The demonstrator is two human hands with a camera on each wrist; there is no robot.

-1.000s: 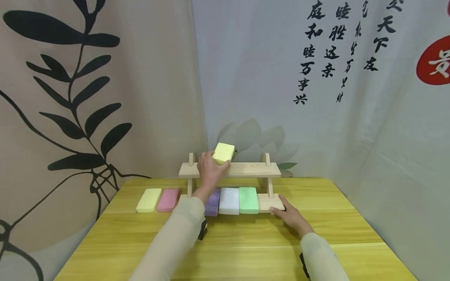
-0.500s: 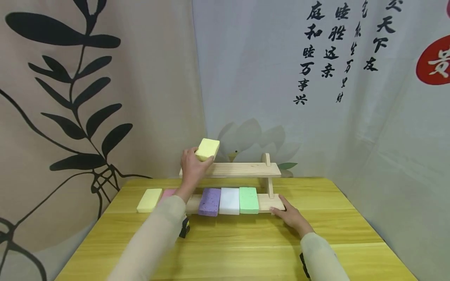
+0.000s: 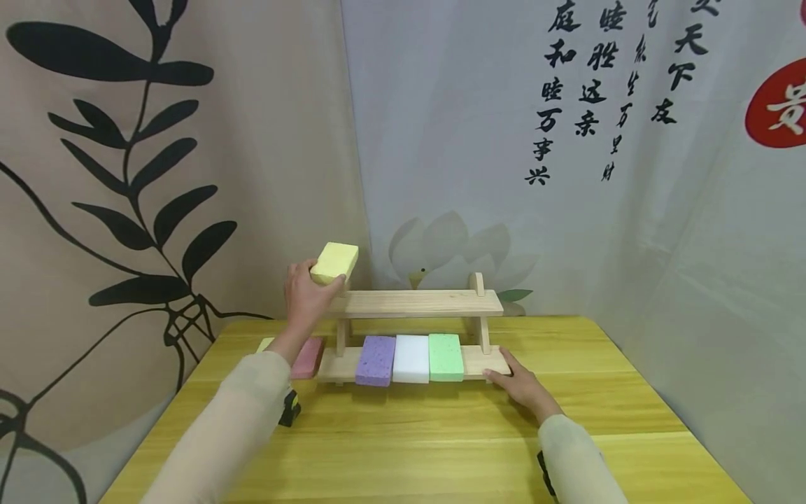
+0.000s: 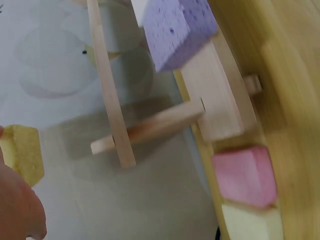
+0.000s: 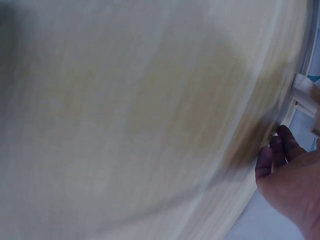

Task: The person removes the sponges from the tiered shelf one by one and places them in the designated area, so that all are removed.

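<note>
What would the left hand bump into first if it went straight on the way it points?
The left hand, holding a yellow sponge, would probably meet the printed cloth behind; depth is unclear.

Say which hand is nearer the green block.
Right. The right hand touches the lower shelf right of the green block; the left hand is farther away, up to the left.
</note>
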